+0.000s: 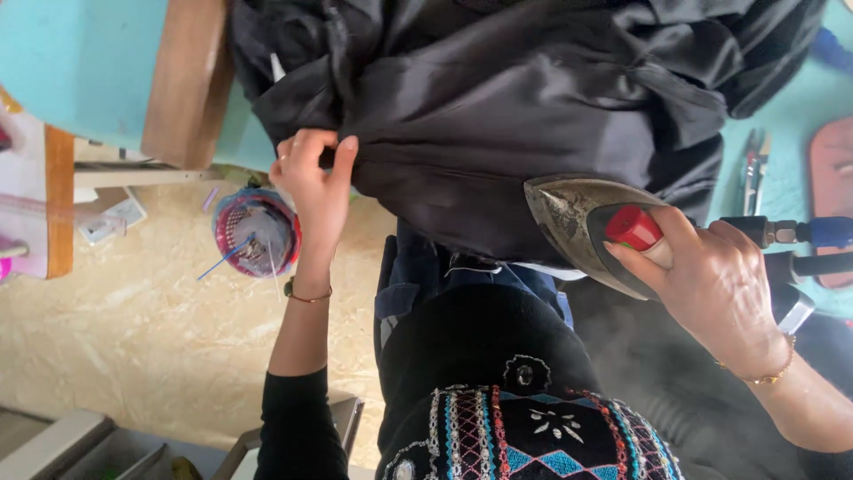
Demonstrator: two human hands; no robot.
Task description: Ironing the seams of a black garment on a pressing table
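Note:
A black shiny garment (533, 116) lies spread over a turquoise ironing surface (80, 62). My left hand (313, 182) pinches the near edge of the fabric between thumb and fingers. My right hand (711, 280) grips the handle of a steam iron (577, 222) with a red button under my thumb. The iron's metal sole rests tilted at the near edge of the garment, its tip pointing left. Steam drifts below it.
A round wire basket (256, 231) with pink rim and scraps sits on the chipboard floor (133, 338). A wooden leg (182, 80) stands left of the garment. Scissors (753, 169) lie on the surface at right. Grey bins (80, 449) are at bottom left.

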